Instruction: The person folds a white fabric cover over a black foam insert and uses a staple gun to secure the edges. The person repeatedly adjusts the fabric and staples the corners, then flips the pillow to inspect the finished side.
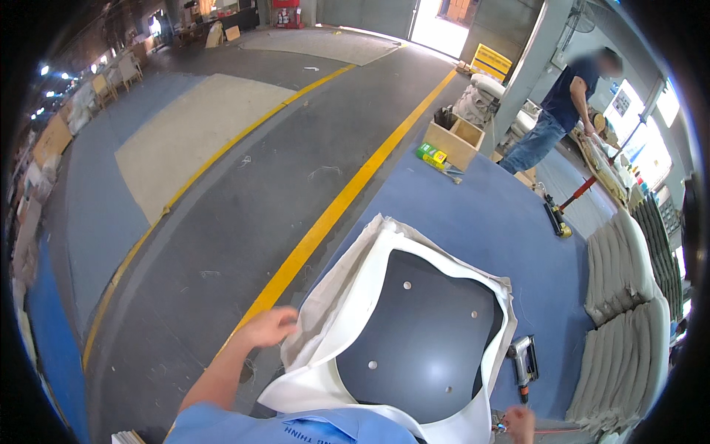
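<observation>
A dark, smooth board (425, 337) with several round holes lies on the blue table (510, 214) before me. White foam (360, 292) curls up around its edges, and a pale fabric cover (322, 305) shows outside the foam. My left hand (270, 327) is at the left edge of the cover, fingers loosely bent and apart, holding nothing visible. At the near right corner is my right hand (520, 424), its fingers closed beside a small coloured thing I cannot make out. A silver and black staple gun (524, 366) lies right of the board.
A wooden box (455, 140) and a green-yellow carton (431, 155) stand at the table's far end. Another staple gun (558, 216) lies at its right edge. Padded grey-white pieces (617, 362) are stacked at right. Beyond, a person (566, 103) works at another table.
</observation>
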`<control>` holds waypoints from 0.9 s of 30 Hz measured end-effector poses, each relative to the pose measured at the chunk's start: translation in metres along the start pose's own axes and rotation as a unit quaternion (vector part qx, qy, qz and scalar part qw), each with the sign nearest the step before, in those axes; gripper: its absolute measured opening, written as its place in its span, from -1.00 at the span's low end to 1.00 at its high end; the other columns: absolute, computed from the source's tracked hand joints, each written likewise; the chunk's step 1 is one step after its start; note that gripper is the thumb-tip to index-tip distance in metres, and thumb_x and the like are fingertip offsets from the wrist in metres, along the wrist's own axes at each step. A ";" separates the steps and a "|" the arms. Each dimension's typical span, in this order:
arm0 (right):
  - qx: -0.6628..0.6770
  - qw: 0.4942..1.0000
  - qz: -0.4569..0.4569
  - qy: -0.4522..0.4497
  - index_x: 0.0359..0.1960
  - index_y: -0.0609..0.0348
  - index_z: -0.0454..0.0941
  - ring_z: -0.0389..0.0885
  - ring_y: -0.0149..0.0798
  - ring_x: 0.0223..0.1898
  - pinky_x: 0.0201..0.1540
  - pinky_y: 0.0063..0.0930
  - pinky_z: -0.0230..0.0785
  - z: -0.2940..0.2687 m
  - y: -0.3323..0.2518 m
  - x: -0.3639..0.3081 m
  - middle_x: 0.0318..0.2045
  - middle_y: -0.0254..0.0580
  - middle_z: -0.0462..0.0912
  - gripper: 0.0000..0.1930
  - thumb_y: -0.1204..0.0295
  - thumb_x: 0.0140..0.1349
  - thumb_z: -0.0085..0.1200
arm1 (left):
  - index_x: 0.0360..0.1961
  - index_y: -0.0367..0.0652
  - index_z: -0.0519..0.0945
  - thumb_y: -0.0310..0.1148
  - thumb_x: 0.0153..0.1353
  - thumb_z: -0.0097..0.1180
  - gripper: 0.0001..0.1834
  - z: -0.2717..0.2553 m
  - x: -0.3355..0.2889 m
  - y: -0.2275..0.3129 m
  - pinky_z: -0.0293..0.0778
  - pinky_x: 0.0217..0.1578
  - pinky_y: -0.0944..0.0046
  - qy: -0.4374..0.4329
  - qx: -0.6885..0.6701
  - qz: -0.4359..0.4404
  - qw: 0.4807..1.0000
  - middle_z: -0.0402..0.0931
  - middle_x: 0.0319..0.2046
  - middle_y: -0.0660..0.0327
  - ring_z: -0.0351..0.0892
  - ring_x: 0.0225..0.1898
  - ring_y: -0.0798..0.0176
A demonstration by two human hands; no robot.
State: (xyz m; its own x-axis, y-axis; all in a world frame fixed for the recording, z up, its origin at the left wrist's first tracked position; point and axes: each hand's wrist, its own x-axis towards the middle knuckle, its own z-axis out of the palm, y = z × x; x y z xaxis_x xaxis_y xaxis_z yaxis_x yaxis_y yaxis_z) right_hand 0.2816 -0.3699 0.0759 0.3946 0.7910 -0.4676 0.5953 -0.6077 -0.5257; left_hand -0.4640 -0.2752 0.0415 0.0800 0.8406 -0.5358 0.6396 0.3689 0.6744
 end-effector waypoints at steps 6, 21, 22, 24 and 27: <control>0.043 0.949 -0.308 0.045 -0.11 0.35 0.70 0.58 -0.45 -0.30 -0.21 -0.51 0.44 0.060 -0.252 0.108 -0.37 -0.25 0.69 -0.84 0.52 0.38 0.18 | 0.47 -0.12 0.36 -0.10 0.37 0.26 -0.27 -0.017 0.158 0.117 0.47 0.29 0.03 0.167 -0.123 0.111 0.972 0.48 0.35 -0.06 0.53 0.33 -0.03; -0.190 0.866 -0.415 -0.203 -0.04 0.17 0.76 0.76 0.11 -0.04 0.08 -0.14 0.55 0.328 -0.569 0.209 -0.16 0.09 0.79 -0.66 0.21 0.36 0.15 | -0.09 -0.25 0.76 -0.23 0.46 0.11 -0.69 -0.008 0.340 0.114 0.53 -0.04 0.09 0.149 -0.355 0.045 0.922 0.76 -0.20 0.00 0.73 -0.10 0.07; -0.208 0.869 -0.400 -0.201 -0.06 0.18 0.76 0.75 0.12 -0.05 0.07 -0.13 0.54 0.329 -0.569 0.215 -0.17 0.11 0.79 -0.67 0.21 0.34 0.16 | -0.13 -0.27 0.75 -0.26 0.47 0.11 -0.70 -0.003 0.347 0.115 0.50 -0.09 0.12 0.164 -0.371 0.037 0.913 0.73 -0.24 0.08 0.66 -0.15 0.17; -0.242 0.874 -0.372 -0.199 -0.11 0.19 0.77 0.75 0.15 -0.06 0.05 -0.10 0.54 0.330 -0.567 0.224 -0.20 0.14 0.78 -0.67 0.21 0.32 0.17 | -0.21 -0.31 0.73 -0.30 0.50 0.11 -0.71 0.007 0.357 0.116 0.46 -0.19 0.18 0.197 -0.403 0.019 0.893 0.67 -0.31 0.25 0.51 -0.25 0.36; -0.198 0.890 -0.367 -0.185 -0.11 0.21 0.76 0.74 0.16 -0.09 0.02 -0.09 0.53 0.341 -0.567 0.227 -0.20 0.17 0.77 -0.67 0.21 0.32 0.17 | -0.15 -0.36 0.72 -0.29 0.47 0.16 -0.72 -0.001 0.365 0.113 0.48 -0.14 0.15 0.203 -0.387 -0.021 0.899 0.70 -0.22 0.16 0.57 -0.18 0.30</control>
State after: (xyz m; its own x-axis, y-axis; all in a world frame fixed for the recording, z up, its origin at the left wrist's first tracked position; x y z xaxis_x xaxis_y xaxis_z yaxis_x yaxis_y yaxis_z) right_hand -0.2051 0.1300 0.0261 -0.4158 0.8429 -0.3415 0.8265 0.1935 -0.5286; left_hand -0.3636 0.0740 -0.0774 -0.3183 0.8365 -0.4462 -0.1017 0.4378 0.8933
